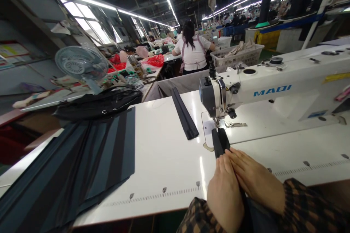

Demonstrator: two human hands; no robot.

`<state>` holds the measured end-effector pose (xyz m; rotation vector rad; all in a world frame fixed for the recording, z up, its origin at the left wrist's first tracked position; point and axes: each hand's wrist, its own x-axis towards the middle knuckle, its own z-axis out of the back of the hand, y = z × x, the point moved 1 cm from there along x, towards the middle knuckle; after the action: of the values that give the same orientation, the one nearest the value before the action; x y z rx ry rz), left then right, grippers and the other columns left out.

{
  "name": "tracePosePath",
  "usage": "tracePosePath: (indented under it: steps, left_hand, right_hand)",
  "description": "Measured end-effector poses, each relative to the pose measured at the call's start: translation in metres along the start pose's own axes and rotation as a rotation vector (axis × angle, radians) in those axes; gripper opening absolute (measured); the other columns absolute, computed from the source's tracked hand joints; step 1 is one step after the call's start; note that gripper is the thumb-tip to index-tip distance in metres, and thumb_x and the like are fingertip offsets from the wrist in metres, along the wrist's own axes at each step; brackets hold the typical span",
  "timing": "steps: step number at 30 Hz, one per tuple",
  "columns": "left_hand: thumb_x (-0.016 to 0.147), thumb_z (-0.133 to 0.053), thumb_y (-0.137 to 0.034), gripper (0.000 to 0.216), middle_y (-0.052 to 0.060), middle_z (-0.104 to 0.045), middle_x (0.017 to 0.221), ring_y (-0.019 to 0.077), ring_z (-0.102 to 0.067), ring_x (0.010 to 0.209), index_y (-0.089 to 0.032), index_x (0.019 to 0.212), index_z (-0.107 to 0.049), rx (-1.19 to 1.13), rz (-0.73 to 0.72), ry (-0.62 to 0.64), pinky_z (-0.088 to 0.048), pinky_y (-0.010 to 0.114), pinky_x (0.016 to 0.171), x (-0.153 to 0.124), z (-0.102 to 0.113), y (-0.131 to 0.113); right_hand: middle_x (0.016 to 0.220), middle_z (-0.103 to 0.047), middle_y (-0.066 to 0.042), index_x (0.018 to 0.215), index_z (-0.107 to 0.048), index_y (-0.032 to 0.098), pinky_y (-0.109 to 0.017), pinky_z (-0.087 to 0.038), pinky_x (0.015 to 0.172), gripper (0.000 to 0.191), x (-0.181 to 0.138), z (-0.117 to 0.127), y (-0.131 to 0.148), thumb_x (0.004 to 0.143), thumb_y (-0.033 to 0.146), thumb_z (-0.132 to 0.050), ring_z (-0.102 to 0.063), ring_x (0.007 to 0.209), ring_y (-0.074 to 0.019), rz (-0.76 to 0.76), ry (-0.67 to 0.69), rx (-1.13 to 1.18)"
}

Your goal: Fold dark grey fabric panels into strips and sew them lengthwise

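Observation:
A dark fabric strip [218,143] runs from under the needle and presser foot of a white sewing machine [246,91] towards me. My left hand [225,193] is closed on this strip, its fingers together and pointing at the needle. Close against it, my right hand [255,176] grips the strip's right side, fingertips touching those of the left. Both hands stay a short way in front of the presser foot. Beneath my palms the fabric is hidden, and more of it hangs over the table's front edge. Left of the needle lies a separate dark folded strip [184,114].
A stack of dark blue and black fabric panels [109,156] covers the table's left side, with a black bag [101,102] behind. A fan [82,65] stands at the far left. Ahead, a person [191,49] works beside a white basket [237,56]. Thread cones [264,7] stand at the right.

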<state>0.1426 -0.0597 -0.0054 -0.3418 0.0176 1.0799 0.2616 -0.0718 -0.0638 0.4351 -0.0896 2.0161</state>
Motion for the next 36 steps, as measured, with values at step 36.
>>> tracePosePath:
  steps: [36]
  left_hand:
    - [0.078,-0.032,-0.003,0.037,0.015,-0.053,0.099,0.0227,-0.059,0.085,-0.008,0.114,-0.038,0.068,0.145,0.049,-0.048,0.031,0.069,0.019,0.011,-0.015]
  right_hand:
    - [0.13,-0.043,-0.003,0.124,-0.04,0.02,-0.047,-0.031,0.094,0.04,0.018,0.012,-0.024,0.084,0.015,-0.041,-0.036,0.119,-0.0232,0.057,0.052,-0.026]
